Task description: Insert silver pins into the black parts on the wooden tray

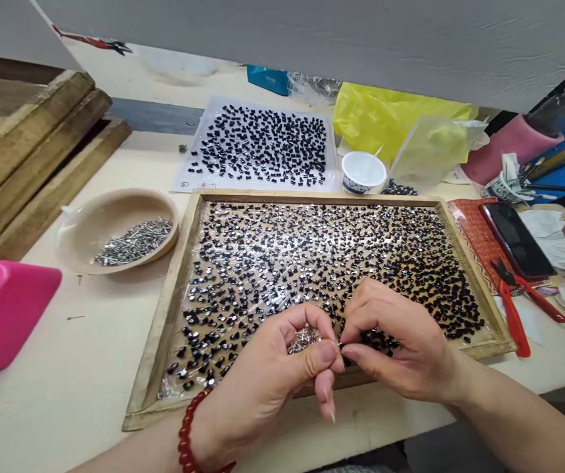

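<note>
My left hand (275, 358), with a red bead bracelet at its wrist, is closed around a small heap of silver metal pins (303, 339). Its thumb and forefinger are pinched together at the fingertips of my right hand (403, 338). My right hand pinches a tiny black piece, mostly hidden, against the end of a thin pin. Both hands are over the front edge of a wooden-framed tray (150, 341). Many small glossy black pieces (282, 263) stand in it on a clear sheet.
Left of the tray, a beige bowl (115, 200) holds more pins; two pins lie loose nearby. Behind are a white sheet (184, 177) of black pieces and a small cup (364, 172). Red-handled pliers (513, 315) and a phone (516, 240) lie right. Wooden frames (66, 125) are stacked left.
</note>
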Demonstrator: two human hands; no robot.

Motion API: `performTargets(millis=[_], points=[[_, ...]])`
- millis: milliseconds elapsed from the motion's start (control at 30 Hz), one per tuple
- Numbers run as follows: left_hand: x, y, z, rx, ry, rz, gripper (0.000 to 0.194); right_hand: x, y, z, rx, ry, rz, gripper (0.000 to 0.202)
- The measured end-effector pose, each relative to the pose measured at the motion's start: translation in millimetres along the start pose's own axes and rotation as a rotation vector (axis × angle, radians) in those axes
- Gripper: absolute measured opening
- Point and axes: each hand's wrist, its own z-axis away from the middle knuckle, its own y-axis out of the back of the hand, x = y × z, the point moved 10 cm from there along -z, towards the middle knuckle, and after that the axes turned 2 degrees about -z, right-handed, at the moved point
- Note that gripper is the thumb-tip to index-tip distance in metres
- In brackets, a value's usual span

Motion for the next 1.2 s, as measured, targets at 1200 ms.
performTargets(millis=[1200], points=[[3, -1.8, 1, -0.014, -0.006, 0.221, 0.029, 65, 39, -11, -0.026, -0.064, 0.784, 0.010]])
